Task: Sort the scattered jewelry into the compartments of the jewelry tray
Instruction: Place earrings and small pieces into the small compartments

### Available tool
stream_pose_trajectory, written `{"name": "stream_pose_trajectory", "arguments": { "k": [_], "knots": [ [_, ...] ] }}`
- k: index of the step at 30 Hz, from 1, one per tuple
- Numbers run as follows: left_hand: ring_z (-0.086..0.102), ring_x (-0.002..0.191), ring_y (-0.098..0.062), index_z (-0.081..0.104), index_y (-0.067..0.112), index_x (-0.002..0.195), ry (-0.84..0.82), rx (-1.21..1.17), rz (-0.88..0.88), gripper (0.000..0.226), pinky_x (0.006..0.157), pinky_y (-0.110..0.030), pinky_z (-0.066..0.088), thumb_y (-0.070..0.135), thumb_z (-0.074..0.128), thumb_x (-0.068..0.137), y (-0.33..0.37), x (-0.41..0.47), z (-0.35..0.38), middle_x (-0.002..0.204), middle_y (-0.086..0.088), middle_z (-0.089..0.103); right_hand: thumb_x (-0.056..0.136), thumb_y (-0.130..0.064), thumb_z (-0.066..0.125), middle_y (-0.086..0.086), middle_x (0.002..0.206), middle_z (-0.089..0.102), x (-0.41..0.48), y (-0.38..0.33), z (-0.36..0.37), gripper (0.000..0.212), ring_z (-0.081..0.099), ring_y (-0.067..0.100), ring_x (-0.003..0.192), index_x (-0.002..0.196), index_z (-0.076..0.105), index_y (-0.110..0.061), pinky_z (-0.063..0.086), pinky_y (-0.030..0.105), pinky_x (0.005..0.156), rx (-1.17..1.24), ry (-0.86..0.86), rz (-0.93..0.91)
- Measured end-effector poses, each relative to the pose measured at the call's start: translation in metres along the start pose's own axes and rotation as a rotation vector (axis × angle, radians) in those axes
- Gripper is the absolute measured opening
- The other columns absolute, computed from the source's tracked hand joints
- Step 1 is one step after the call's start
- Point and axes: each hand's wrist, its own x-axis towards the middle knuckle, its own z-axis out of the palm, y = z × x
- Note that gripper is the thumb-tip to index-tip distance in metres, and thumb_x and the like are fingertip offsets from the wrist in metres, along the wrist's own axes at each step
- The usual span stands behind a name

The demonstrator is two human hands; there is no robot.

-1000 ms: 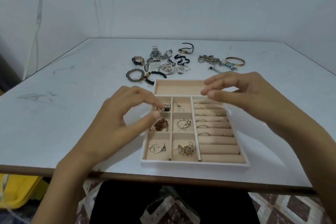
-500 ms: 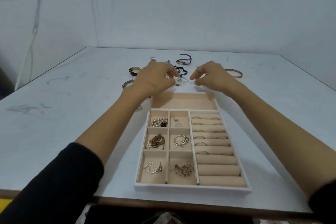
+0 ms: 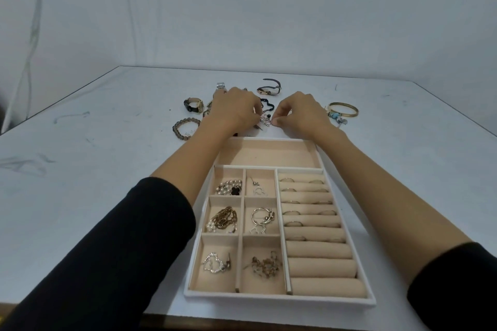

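White table, jewelry tray at lower centre. Just beyond its far edge, mid-frame, left hand and right hand both pinch a small silver jewelry tangle.

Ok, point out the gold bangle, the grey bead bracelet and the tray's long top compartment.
gold bangle [image 3: 351, 114], head view, near rim.
grey bead bracelet [image 3: 175, 129], head view, left-side beads.
long top compartment [image 3: 269, 154], head view, bare floor.

Plain indoor room, exact kind unclear: scuffed white table before bare white walls.
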Motion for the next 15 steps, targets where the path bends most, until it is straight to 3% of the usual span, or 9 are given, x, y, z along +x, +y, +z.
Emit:
{"name": "stream_pose_trajectory", "arguments": {
  "k": [3, 7, 10, 12, 15],
  "knots": [
    [0.054, 0.113, -0.022, 0.067, 0.028, 0.104, 0.010, 0.003, -0.008, 0.020, 0.095, -0.037, 0.036, 0.026, 0.054, 0.090, 0.000, 0.001, 0.001, 0.113, 0.002, 0.066, 0.085, -0.012, 0.059, -0.004, 0.092, 0.067, 0.001, -0.004, 0.003, 0.012, 0.060, 0.019, 0.087, 0.087, 0.070, -0.016, 0.040, 0.028, 0.066, -0.112, -0.035, -0.038],
    [0.055, 0.111, -0.023, 0.064, 0.024, 0.103, 0.007, -0.009, -0.009, 0.018, 0.090, -0.036, 0.035, 0.026, 0.052, 0.090, -0.002, 0.001, 0.001, 0.112, 0.001, 0.066, 0.081, 0.000, 0.045, 0.008, 0.100, 0.068, 0.002, -0.004, 0.006, 0.024, 0.061, 0.029, 0.095, 0.092, 0.066, -0.005, 0.047, 0.035, 0.072, -0.239, -0.099, -0.073],
    [0.056, 0.106, -0.023, 0.060, 0.023, 0.102, 0.013, -0.104, -0.036, 0.016, 0.089, -0.036, 0.036, 0.028, 0.049, 0.092, -0.004, -0.002, -0.002, 0.110, 0.002, 0.066, 0.079, 0.004, 0.041, 0.014, 0.104, 0.068, -0.001, -0.004, 0.001, 0.022, 0.062, 0.032, 0.098, 0.078, 0.058, -0.008, 0.048, 0.037, 0.073, -0.183, -0.150, -0.038],
    [0.057, 0.102, -0.020, 0.059, 0.024, 0.101, 0.022, -0.221, -0.055, 0.013, 0.087, -0.034, 0.037, 0.030, 0.049, 0.093, -0.006, -0.004, -0.005, 0.108, 0.004, 0.066, 0.081, 0.007, 0.040, 0.017, 0.108, 0.067, -0.004, -0.003, -0.004, 0.025, 0.061, 0.033, 0.100, 0.071, 0.048, -0.014, 0.049, 0.041, 0.081, -0.096, -0.145, -0.016],
    [0.057, 0.099, -0.018, 0.059, 0.023, 0.102, 0.052, -0.403, -0.069, 0.015, 0.088, -0.035, 0.041, 0.033, 0.051, 0.095, -0.008, -0.007, -0.010, 0.106, 0.006, 0.064, 0.079, 0.013, 0.035, 0.032, 0.116, 0.059, -0.009, -0.003, -0.014, 0.027, 0.059, 0.039, 0.095, 0.074, 0.041, -0.012, 0.048, 0.047, 0.083, 0.057, -0.106, -0.012]
  ]
}}
